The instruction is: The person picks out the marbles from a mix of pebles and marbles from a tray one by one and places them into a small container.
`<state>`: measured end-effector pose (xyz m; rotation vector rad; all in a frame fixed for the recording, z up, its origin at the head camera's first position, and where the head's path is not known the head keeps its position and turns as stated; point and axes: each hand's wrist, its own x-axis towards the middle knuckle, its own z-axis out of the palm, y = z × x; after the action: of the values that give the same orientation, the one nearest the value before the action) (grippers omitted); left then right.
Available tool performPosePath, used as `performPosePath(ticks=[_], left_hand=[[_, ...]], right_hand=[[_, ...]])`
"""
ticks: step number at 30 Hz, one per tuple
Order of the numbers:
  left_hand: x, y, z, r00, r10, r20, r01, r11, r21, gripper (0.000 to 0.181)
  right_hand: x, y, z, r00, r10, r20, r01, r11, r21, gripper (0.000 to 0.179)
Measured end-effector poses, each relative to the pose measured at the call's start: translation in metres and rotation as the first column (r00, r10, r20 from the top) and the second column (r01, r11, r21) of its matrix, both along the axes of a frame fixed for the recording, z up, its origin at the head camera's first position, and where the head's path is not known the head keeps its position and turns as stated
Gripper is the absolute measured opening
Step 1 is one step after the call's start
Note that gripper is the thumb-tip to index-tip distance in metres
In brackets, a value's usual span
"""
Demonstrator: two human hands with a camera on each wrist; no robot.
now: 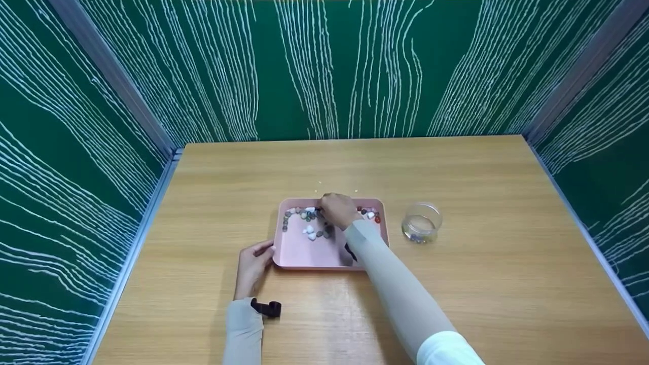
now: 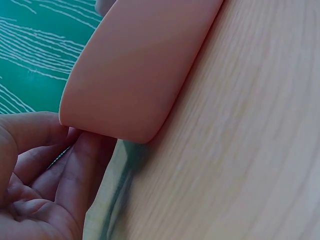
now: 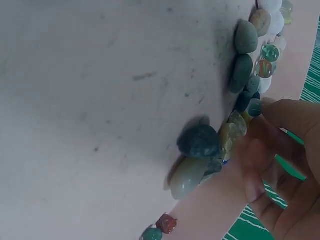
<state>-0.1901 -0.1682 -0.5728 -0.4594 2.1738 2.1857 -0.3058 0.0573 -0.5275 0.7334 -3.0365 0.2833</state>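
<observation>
A pink tray (image 1: 324, 256) lies on the table with stones and glass marbles along its far side. My left hand (image 1: 253, 264) holds the tray's left edge, and in the left wrist view thumb and fingers meet at the corner of its wall (image 2: 130, 75). Over the far rim, my right hand (image 1: 338, 209) reaches in among the stones. Seen from the right wrist, its fingertips pinch a dark greenish glass marble (image 3: 255, 107) close to the row. Beside it lie a dark stone (image 3: 199, 141), a pale oval stone (image 3: 189, 177) and yellowish glass pieces (image 3: 230, 137).
A clear round container (image 1: 422, 223) with a few small pieces at its bottom stands right of the tray. White stones (image 1: 311, 232) sit near the tray's middle, and red and white ones (image 1: 372, 216) at its far right corner. Green walls with white lines surround the wooden table (image 1: 487, 284).
</observation>
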Motion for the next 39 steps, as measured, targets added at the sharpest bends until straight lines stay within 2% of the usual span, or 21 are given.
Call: performPosePath(ticks=[12,20,27,32,36,39], left_hand=[[0.0009,0.0013,0.0005,1.0,0.013,0.001,-0.013,0.999,0.036,0.029],[0.0024,0.0013,0.0038,1.0,-0.011,-0.02,0.011,1.0,-0.006,0.029],[0.0013,0.0021,0.0025,1.0,0.011,-0.016,-0.011,1.0,0.011,0.028],[0.0006,0.0024,0.0023,1.0,0.016,-0.015,-0.016,1.0,0.016,0.028],[0.0013,0.0022,0.0022,1.0,0.014,-0.012,-0.014,1.0,0.02,0.028],[0.0015,0.0019,0.0018,1.0,0.015,-0.009,-0.014,1.0,0.02,0.028]], right_hand=[[0.0,-0.0005,-0.0048,0.999,-0.025,0.026,0.024,0.999,0.03,0.016],[-0.0023,-0.0007,-0.0054,1.0,-0.026,0.014,0.025,0.999,0.024,0.017],[-0.0001,-0.0009,-0.0025,1.0,0.021,-0.012,-0.02,0.996,0.091,0.015],[-0.001,-0.0003,-0.0037,0.999,0.038,-0.025,-0.036,0.995,0.096,0.015],[-0.0021,0.0004,-0.0062,0.999,0.036,0.0,-0.036,0.997,0.072,0.016],[-0.0026,0.0009,-0.0064,0.999,0.023,0.047,-0.025,0.999,0.044,0.016]])
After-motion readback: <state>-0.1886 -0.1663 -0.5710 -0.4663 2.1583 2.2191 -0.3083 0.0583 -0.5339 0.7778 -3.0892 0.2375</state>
